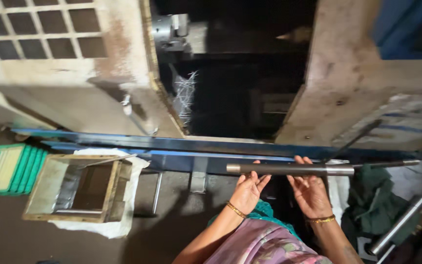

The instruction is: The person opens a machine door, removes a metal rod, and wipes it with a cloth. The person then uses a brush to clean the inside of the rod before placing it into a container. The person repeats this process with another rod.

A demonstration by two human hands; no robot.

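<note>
A long dark metal rod point(279, 169) lies level across both my upturned palms, in front of an open machine bay. My left hand point(248, 191) supports it near its left end, fingers spread under it. Under its right half sits my right hand point(309, 191), fingers curled up around the rod near its bright steel section point(340, 170). A thinner end of the rod point(401, 163) sticks out to the right. Both wrists wear gold bangles.
A blue rail point(172, 146) runs along the front of the cream machine housing point(74, 98). A wooden box point(76, 188) on white cloth and a green crate point(8, 168) sit at left. Green rags point(374, 195) and another steel shaft point(399, 225) lie at right.
</note>
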